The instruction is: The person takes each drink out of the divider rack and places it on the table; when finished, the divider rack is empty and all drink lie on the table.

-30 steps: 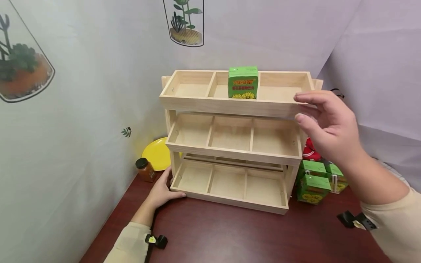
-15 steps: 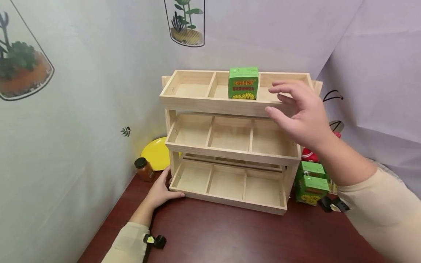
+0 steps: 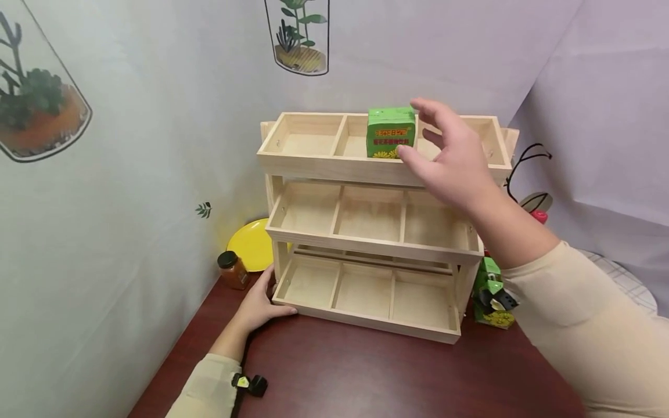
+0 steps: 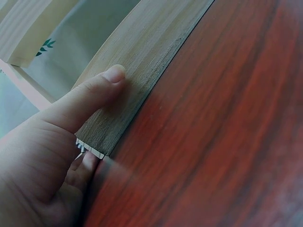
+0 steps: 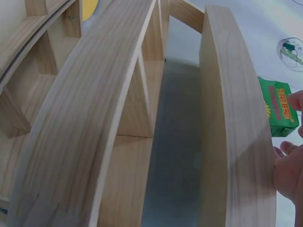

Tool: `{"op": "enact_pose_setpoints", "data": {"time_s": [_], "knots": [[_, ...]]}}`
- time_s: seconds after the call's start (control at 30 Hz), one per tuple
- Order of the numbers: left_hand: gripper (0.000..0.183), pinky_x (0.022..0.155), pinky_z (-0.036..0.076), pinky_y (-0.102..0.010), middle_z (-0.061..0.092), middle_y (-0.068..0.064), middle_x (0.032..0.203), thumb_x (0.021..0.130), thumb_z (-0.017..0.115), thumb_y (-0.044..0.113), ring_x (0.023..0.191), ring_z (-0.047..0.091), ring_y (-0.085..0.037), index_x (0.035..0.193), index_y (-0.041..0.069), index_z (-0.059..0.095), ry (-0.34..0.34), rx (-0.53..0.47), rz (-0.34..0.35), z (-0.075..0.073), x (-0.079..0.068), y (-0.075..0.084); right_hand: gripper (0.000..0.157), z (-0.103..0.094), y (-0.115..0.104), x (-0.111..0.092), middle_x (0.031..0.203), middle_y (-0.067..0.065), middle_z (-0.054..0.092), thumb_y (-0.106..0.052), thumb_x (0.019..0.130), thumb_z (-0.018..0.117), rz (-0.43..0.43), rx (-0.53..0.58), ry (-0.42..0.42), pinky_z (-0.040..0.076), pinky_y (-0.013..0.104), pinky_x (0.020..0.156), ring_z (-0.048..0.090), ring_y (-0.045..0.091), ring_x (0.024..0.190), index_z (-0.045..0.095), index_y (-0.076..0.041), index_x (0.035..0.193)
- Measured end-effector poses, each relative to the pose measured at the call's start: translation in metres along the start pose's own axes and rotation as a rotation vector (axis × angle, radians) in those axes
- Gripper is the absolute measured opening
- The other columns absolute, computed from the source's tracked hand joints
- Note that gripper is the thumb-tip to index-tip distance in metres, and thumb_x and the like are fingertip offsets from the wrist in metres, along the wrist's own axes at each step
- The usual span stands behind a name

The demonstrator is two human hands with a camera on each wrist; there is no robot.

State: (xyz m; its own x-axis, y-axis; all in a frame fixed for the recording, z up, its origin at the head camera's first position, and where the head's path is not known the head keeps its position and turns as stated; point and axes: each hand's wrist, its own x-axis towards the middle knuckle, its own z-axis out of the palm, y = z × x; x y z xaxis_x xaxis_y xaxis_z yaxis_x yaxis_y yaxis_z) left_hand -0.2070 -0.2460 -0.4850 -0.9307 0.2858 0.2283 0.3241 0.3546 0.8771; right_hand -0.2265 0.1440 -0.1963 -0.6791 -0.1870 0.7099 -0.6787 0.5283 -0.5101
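Observation:
A three-tier wooden shelf (image 3: pixel 340 166) stands on the dark red table (image 3: pixel 334 371). In the middle compartment of its top tier sits a green drink carton (image 3: pixel 389 132), printed with yellow flowers. My right hand (image 3: pixel 460 159) is at the carton's right side, fingers spread, the thumb near its front face. In the right wrist view the same fingers flank the carton (image 5: pixel 278 106); contact cannot be told. Down at the shelf's lower left corner, my left hand (image 3: pixel 259 303) holds on. Its thumb lies along the bottom tier's front board (image 4: pixel 137 71), with the other fingers round the side, partly hidden.
Left of the shelf are a black-lidded jar (image 3: pixel 233 270) and a yellow plate (image 3: pixel 253 244). Green cartons (image 3: pixel 493 318) stand at the right, partly behind my right sleeve. A red item (image 3: pixel 539 216) shows behind my forearm. Pale cloth walls (image 3: pixel 157 174) close in the back and left.
My right hand has moved left from the shelf's right end to the carton on the top tier. The left hand stays at the lower corner; the carton has not moved.

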Motion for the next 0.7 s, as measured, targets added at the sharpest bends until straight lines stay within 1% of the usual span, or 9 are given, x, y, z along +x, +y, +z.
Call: {"op": "enact_pose_setpoints", "data": {"time_s": [0.07, 0.13, 0.2, 0.23, 0.3, 0.37, 0.43, 0.53, 0.7], "knots": [[0.117, 0.097, 0.044, -0.046, 0.041, -0.015, 0.145, 0.059, 0.094, 0.014, 0.125, 0.049, -0.037, 0.153, 0.016, 0.024, -0.006, -0.001, 0.001, -0.0002, 0.0003, 0.0006, 0.067, -0.0002, 0.0015, 0.0035, 0.148, -0.005, 0.04, -0.021, 0.089, 0.068, 0.017, -0.059, -0.059, 0.031, 0.028, 0.109, 0.035, 0.006, 0.134, 0.037, -0.02, 0.149], [0.117, 0.097, 0.044, -0.046, 0.041, -0.016, 0.145, 0.059, 0.094, 0.013, 0.125, 0.049, -0.038, 0.153, 0.016, 0.023, -0.01, -0.006, 0.002, -0.0005, 0.0004, 0.0009, 0.071, -0.0002, 0.0005, 0.0064, 0.153, -0.006, 0.032, -0.027, 0.092, 0.064, 0.018, -0.12, -0.135, 0.021, 0.03, 0.113, 0.026, 0.006, 0.139, 0.028, -0.024, 0.153], [0.117, 0.097, 0.044, -0.047, 0.041, -0.016, 0.144, 0.059, 0.094, 0.013, 0.125, 0.048, -0.037, 0.153, 0.016, 0.024, -0.007, -0.011, -0.001, -0.001, 0.0001, 0.0012, 0.071, 0.0008, -0.0012, 0.0088, 0.154, -0.005, 0.03, -0.03, 0.094, 0.062, 0.013, -0.171, -0.19, 0.018, 0.031, 0.114, 0.023, 0.008, 0.14, 0.024, -0.024, 0.154], [0.117, 0.097, 0.043, -0.047, 0.041, -0.016, 0.144, 0.059, 0.094, 0.013, 0.126, 0.048, -0.037, 0.153, 0.016, 0.024, -0.005, -0.013, -0.002, -0.0012, 0.0001, 0.0011, 0.069, 0.0015, -0.0024, 0.0095, 0.153, -0.003, 0.032, -0.03, 0.094, 0.061, 0.013, -0.18, -0.197, 0.019, 0.033, 0.114, 0.026, 0.009, 0.139, 0.027, -0.024, 0.153], [0.117, 0.098, 0.043, -0.047, 0.041, -0.015, 0.144, 0.059, 0.094, 0.013, 0.127, 0.047, -0.036, 0.152, 0.016, 0.025, 0.0, -0.019, -0.005, -0.0015, 0.0, 0.0008, 0.062, 0.0036, -0.0036, 0.0101, 0.148, 0.0, 0.04, -0.028, 0.095, 0.062, 0.011, -0.187, -0.182, 0.023, 0.034, 0.113, 0.032, 0.012, 0.136, 0.035, -0.022, 0.15], [0.116, 0.098, 0.043, -0.047, 0.04, -0.014, 0.145, 0.059, 0.094, 0.013, 0.128, 0.046, -0.036, 0.152, 0.016, 0.025, 0.0, -0.022, -0.007, -0.0016, 0.0, 0.0004, 0.057, 0.0055, -0.0036, 0.0099, 0.14, 0.002, 0.048, -0.022, 0.094, 0.063, 0.005, -0.184, -0.147, 0.032, 0.036, 0.108, 0.041, 0.014, 0.129, 0.041, -0.019, 0.146], [0.116, 0.098, 0.043, -0.046, 0.04, -0.014, 0.146, 0.059, 0.094, 0.013, 0.128, 0.045, -0.036, 0.152, 0.016, 0.024, -0.002, -0.023, -0.007, -0.0014, 0.0, 0.0, 0.053, 0.007, -0.0024, 0.0091, 0.133, 0.004, 0.052, -0.017, 0.093, 0.064, -0.007, -0.188, -0.116, 0.037, 0.036, 0.103, 0.046, 0.015, 0.123, 0.045, -0.018, 0.143], [0.116, 0.097, 0.043, -0.045, 0.039, -0.013, 0.146, 0.059, 0.094, 0.013, 0.128, 0.046, -0.036, 0.152, 0.016, 0.025, -0.004, -0.024, -0.005, -0.0011, 0.0002, -0.0007, 0.052, 0.0085, 0.0006, 0.008, 0.125, 0.007, 0.054, -0.009, 0.092, 0.065, -0.033, -0.18, -0.094, 0.044, 0.031, 0.097, 0.053, 0.017, 0.114, 0.048, -0.015, 0.141], [0.116, 0.097, 0.044, -0.046, 0.04, -0.015, 0.145, 0.059, 0.094, 0.011, 0.126, 0.047, -0.036, 0.152, 0.016, 0.025, -0.004, -0.025, 0.006, 0.0001, 0.0004, -0.0018, 0.052, 0.0095, 0.004, 0.006, 0.119, 0.009, 0.054, -0.004, 0.09, 0.066, -0.056, -0.138, -0.069, 0.046, 0.02, 0.093, 0.059, 0.018, 0.11, 0.05, -0.013, 0.139]]}}
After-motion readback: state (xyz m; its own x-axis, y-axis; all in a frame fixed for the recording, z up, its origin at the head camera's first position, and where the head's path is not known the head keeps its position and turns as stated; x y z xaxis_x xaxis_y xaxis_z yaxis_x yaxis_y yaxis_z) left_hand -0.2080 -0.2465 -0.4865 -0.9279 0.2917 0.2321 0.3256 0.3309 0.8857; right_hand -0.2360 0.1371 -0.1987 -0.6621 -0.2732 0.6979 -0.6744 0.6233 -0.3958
